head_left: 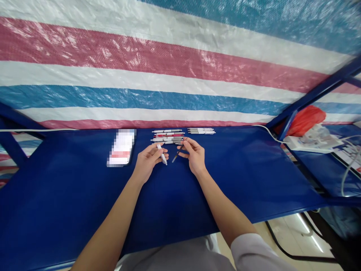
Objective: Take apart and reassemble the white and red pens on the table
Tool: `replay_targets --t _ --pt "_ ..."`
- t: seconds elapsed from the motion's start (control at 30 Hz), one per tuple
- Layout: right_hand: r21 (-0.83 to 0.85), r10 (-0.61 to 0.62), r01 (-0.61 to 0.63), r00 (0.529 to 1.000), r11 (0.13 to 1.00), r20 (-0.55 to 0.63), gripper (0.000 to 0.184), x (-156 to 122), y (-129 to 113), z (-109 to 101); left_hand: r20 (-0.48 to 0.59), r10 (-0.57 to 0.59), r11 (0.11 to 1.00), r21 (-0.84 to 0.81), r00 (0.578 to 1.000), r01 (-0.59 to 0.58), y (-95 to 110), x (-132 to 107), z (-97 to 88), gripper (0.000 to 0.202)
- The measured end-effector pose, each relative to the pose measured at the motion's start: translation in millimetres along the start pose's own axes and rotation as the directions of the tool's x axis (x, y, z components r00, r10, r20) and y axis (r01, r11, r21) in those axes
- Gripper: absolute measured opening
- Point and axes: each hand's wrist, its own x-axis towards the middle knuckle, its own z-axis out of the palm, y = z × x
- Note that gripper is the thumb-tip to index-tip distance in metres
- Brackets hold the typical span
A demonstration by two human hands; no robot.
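My left hand [148, 160] is closed round a white pen barrel [161, 153], its tip pointing down and right. My right hand [194, 153] pinches a thin dark pen refill [177, 154] that slants down toward the left. Both hands hover over the blue table [70, 180], a few centimetres apart. Just beyond them lies a row of several white and grey pens [168, 137], one with red on it. A smaller group of white pens [201, 131] lies to the right of that row.
A blurred-out flat object [121, 147] lies left of my left hand. A striped tarpaulin [169, 67] hangs behind the table. At the right, a blue metal frame [316, 94], a red bag [306, 119], a white power strip [313, 143] and cables.
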Motion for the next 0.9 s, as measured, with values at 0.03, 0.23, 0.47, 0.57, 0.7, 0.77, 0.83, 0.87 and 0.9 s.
replay_targets --t 0.03,0.23,0.47,0.57,0.7,0.77,0.83,0.87,0.9 --pt "-0.02 -0.015 0.015 1.0 1.0 0.0 0.036 -0.7 -0.3 1.0 0.0 -0.003 1.0 0.007 1.0 0.003 -0.3 -0.2 -0.3 0.042" --pt "-0.123 -0.058 0.061 0.998 0.991 0.027 0.037 -5.6 0.0 4.6 0.011 0.011 0.998 0.063 1.0 -0.011 -2.2 -2.0 -1.6 0.045" --pt "0.021 -0.06 0.061 0.997 0.998 -0.039 0.035 -2.4 -8.3 14.1 0.042 0.059 0.975 0.21 0.997 -0.067 1.8 -8.6 3.7 0.037" --pt "0.068 -0.019 0.019 1.0 0.998 -0.001 0.033 5.0 -20.9 22.2 0.08 0.062 0.955 0.283 0.995 -0.082 4.6 -10.6 5.5 0.033" --pt "0.067 -0.015 0.012 0.999 0.998 0.038 0.032 15.7 -34.1 30.1 0.141 0.078 0.924 0.362 0.987 -0.125 5.3 -10.7 5.9 0.028" --pt "0.054 -0.033 0.032 0.999 0.998 0.018 0.031 19.5 -35.9 32.4 0.159 0.081 0.918 0.373 0.984 -0.136 4.1 -10.2 5.6 0.027" --pt "0.035 -0.048 0.048 0.999 0.998 -0.002 0.032 22.3 -34.8 34.0 0.161 0.079 0.921 0.367 0.984 -0.134 2.5 -9.6 5.1 0.028" --pt "0.029 -0.052 0.052 0.999 0.998 -0.007 0.032 23.4 -33.5 34.5 0.161 0.077 0.922 0.364 0.984 -0.131 1.7 -9.3 4.8 0.029" --pt "0.023 -0.054 0.055 0.998 0.998 -0.007 0.033 24.4 -31.9 34.9 0.161 0.073 0.922 0.365 0.984 -0.128 1.0 -8.9 4.4 0.029"
